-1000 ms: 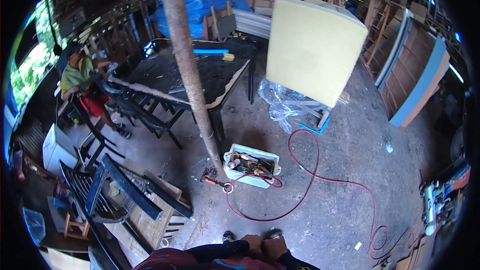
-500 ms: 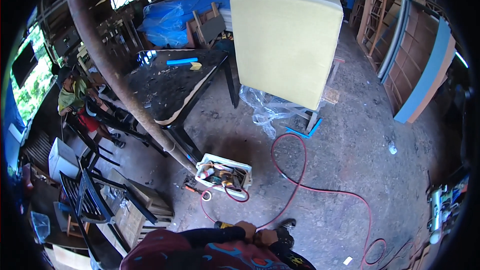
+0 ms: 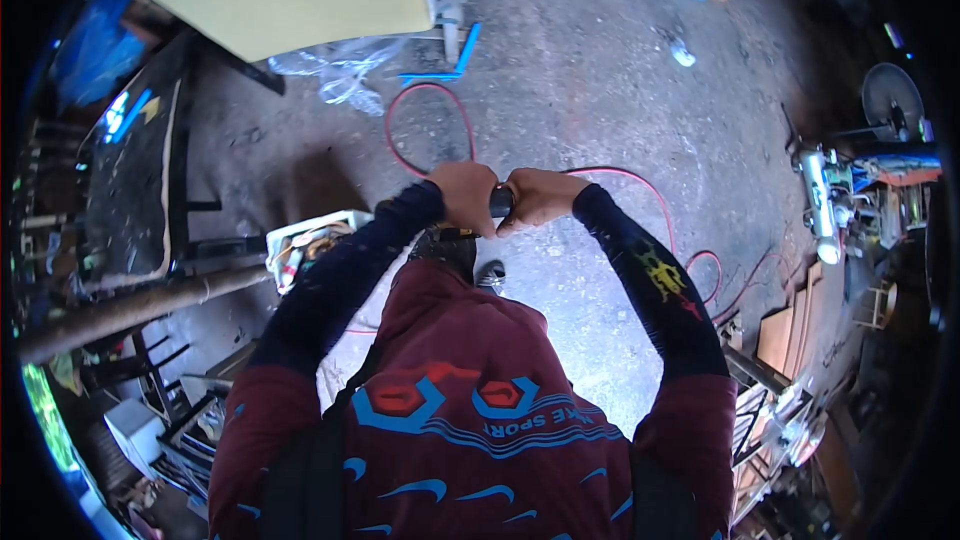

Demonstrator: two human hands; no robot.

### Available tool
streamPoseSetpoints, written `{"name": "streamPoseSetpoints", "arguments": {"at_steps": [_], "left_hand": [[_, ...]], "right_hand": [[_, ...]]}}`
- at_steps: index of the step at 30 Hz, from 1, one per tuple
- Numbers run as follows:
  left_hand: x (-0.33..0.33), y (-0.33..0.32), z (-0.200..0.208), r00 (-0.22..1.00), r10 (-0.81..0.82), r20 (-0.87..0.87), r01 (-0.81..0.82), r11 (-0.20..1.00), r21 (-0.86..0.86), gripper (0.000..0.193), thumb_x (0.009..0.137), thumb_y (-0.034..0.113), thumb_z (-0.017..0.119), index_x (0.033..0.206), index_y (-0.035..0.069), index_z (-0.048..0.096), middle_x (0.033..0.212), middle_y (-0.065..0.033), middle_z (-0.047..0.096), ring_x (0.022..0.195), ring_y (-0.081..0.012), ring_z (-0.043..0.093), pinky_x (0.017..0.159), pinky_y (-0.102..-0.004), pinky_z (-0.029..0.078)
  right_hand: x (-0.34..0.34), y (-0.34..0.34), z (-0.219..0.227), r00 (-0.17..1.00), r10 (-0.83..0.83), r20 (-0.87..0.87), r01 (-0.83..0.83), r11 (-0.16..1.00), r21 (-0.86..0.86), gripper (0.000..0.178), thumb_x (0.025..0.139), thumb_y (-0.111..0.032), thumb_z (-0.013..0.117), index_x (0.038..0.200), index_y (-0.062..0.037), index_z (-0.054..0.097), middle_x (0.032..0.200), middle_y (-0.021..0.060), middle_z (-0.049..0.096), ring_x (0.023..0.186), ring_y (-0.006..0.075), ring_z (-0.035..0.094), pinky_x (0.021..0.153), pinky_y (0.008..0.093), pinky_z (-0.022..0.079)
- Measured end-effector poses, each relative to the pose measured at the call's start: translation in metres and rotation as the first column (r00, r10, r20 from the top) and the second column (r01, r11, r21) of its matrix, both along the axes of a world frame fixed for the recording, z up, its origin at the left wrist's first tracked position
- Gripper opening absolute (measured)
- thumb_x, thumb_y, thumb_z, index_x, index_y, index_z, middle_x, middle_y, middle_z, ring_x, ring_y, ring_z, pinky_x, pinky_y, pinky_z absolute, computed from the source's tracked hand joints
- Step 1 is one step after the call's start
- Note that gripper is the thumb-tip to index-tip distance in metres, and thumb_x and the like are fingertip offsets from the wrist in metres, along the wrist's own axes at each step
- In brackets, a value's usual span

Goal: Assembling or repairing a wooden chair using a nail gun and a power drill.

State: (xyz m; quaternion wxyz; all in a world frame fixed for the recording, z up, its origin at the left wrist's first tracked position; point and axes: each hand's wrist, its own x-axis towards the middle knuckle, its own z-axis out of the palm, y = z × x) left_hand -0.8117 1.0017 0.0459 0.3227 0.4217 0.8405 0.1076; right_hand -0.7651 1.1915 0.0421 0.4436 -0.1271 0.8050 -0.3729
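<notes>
The left hand (image 3: 463, 194) and right hand (image 3: 541, 197) are brought together, fingers curled around a small dark, rounded object (image 3: 501, 202) wedged between them; its exact kind cannot be told. They hold it above the floor (image 3: 580, 70), where a red hose (image 3: 620, 173) loops just beyond them and a white crate (image 3: 315, 221) stands left, partly covered by the left sleeve (image 3: 345, 280).

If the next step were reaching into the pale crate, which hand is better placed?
Probably the left hand: it is nearer the crate, which shows beside the left sleeve; the right hand is farther across. Both hands appear to hold a dark object.
</notes>
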Motion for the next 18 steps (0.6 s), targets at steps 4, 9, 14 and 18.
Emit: {"name": "streamPoseSetpoints", "arguments": {"at_steps": [4, 9, 14, 18], "left_hand": [[-0.059, 0.033, -0.012, 0.978, -0.128, 0.164, 0.095, 0.977, 0.193, 0.046, 0.061, 0.035, 0.080, 0.097, 0.009, 0.072, 0.088, -0.0180, 0.072, 0.088, -0.0388, 0.070, 0.076, -0.0463, 0.056], [-0.105, 0.111, -0.073, 0.998, -0.059, 0.025, 0.052, 0.974, 0.219, 0.040, 0.062, 0.035, 0.079, 0.093, 0.011, 0.073, 0.084, -0.0172, 0.072, 0.080, -0.0386, 0.070, 0.072, -0.0494, 0.055], [-0.190, 0.166, -0.062, 0.991, -0.129, 0.034, 0.123, 0.982, 0.145, 0.041, 0.064, 0.042, 0.079, 0.088, 0.009, 0.074, 0.082, -0.0176, 0.073, 0.078, -0.0376, 0.071, 0.072, -0.0474, 0.057], [-0.273, 0.184, -0.046, 0.972, -0.229, -0.048, 0.232, 0.918, 0.321, 0.045, 0.067, 0.044, 0.079, 0.095, 0.009, 0.071, 0.084, -0.0156, 0.071, 0.081, -0.0372, 0.070, 0.074, -0.0475, 0.056]], "right_hand": [[-0.046, 0.048, 0.006, 0.982, -0.033, 0.185, 0.022, 0.998, 0.058, 0.038, 0.078, -0.033, 0.084, 0.070, -0.0029, 0.062, 0.060, 0.0021, 0.057, 0.053, 0.0128, 0.055, 0.052, 0.0315, 0.043], [-0.105, 0.106, -0.041, 0.951, -0.144, 0.273, 0.133, 0.989, 0.062, 0.044, 0.074, -0.039, 0.086, 0.069, -0.0033, 0.062, 0.060, 0.0010, 0.058, 0.049, 0.0137, 0.055, 0.049, 0.0312, 0.043], [-0.188, 0.143, -0.033, 0.948, -0.173, 0.266, 0.111, 0.966, 0.231, 0.041, 0.070, -0.035, 0.089, 0.078, 0.0001, 0.070, 0.062, 0.0024, 0.062, 0.051, 0.0139, 0.058, 0.051, 0.0307, 0.049], [-0.224, 0.173, -0.027, 0.802, -0.433, 0.411, 0.460, 0.887, 0.038, 0.025, 0.079, -0.019, 0.084, 0.078, 0.0003, 0.067, 0.064, 0.0014, 0.061, 0.053, 0.0107, 0.055, 0.051, 0.0279, 0.048]]}}
